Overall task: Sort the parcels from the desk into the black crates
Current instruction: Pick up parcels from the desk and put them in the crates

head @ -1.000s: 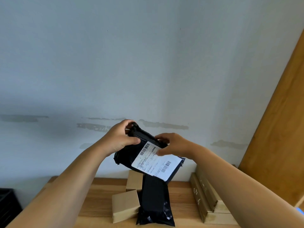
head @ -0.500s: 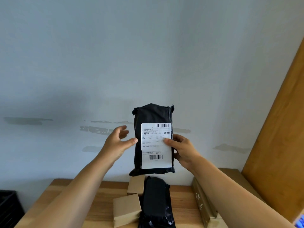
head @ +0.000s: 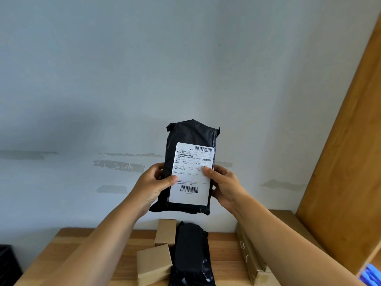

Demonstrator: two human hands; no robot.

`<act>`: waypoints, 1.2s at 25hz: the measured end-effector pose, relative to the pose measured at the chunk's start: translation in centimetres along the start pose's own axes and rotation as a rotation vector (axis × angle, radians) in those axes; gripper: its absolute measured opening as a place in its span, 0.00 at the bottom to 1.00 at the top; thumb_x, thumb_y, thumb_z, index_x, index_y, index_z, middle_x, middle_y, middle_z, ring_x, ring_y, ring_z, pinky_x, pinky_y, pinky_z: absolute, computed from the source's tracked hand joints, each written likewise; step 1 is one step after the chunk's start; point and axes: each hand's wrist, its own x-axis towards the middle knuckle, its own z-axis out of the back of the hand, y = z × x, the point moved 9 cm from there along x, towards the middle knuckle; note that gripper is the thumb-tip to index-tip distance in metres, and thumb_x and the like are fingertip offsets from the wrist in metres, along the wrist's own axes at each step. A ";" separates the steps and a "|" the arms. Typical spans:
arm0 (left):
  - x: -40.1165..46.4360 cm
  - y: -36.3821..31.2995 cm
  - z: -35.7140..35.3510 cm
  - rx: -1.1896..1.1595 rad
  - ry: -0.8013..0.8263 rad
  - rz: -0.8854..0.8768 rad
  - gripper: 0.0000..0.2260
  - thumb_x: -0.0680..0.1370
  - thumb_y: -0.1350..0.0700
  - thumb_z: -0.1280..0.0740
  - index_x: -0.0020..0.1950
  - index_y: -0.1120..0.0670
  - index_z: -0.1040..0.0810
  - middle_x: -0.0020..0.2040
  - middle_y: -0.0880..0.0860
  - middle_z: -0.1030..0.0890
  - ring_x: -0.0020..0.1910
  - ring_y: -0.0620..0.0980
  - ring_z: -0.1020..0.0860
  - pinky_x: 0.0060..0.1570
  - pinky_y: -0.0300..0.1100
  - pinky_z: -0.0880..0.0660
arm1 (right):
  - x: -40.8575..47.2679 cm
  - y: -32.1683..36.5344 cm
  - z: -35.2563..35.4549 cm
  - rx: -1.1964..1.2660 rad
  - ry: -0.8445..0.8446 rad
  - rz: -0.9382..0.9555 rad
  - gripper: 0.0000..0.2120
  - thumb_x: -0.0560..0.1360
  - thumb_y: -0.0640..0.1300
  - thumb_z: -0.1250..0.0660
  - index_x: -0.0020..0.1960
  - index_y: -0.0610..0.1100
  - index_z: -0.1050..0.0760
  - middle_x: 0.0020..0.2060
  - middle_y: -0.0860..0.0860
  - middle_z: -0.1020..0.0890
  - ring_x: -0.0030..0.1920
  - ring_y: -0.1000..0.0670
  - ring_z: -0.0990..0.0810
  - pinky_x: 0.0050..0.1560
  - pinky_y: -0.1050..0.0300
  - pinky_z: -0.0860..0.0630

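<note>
Fingers of my left hand [head: 152, 183] and right hand [head: 223, 182] pinch the upright black parcel [head: 190, 135] by its edges above the desk [head: 68, 242], its label [head: 190, 172] facing me, print mostly unreadable.

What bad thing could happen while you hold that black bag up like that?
The black parcel is gripped only near its lower half by the left hand and right hand, above the desk. Its plastic looks slippery, so it might slide out and land on the black parcel on the desk or the brown boxes. Both thumbs lie on the label, so some print might be missed.
</note>
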 end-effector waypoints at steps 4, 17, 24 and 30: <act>0.0 0.1 -0.5 -0.021 -0.038 0.004 0.15 0.72 0.59 0.27 0.56 0.48 0.23 0.49 0.48 0.15 0.46 0.45 0.17 0.40 0.35 0.23 | -0.5 0.5 0.4 0.001 0.008 0.009 0.18 0.64 0.43 0.25 0.52 0.41 0.21 0.49 0.44 0.15 0.46 0.47 0.15 0.41 0.49 0.18; -2.3 4.7 -1.7 -0.062 -0.165 0.133 0.11 0.74 0.58 0.29 0.55 0.50 0.21 0.49 0.49 0.15 0.47 0.47 0.17 0.41 0.40 0.22 | 0.1 -4.2 3.5 0.023 0.046 -0.093 0.17 0.66 0.45 0.26 0.53 0.42 0.19 0.50 0.45 0.15 0.49 0.47 0.15 0.42 0.53 0.19; -7.0 8.9 0.8 -0.114 -0.343 0.290 0.10 0.75 0.60 0.30 0.54 0.51 0.20 0.48 0.52 0.15 0.46 0.52 0.16 0.43 0.51 0.19 | -0.6 -11.6 2.3 0.069 0.107 -0.267 0.09 0.67 0.45 0.26 0.48 0.46 0.16 0.50 0.45 0.15 0.47 0.45 0.15 0.42 0.52 0.19; -12.0 9.6 6.7 -0.125 -0.432 0.291 0.11 0.75 0.58 0.30 0.56 0.49 0.21 0.50 0.49 0.16 0.49 0.51 0.17 0.44 0.51 0.20 | -2.6 -15.3 -3.4 0.016 0.214 -0.326 0.12 0.74 0.37 0.31 0.56 0.43 0.21 0.52 0.46 0.16 0.52 0.45 0.16 0.45 0.53 0.19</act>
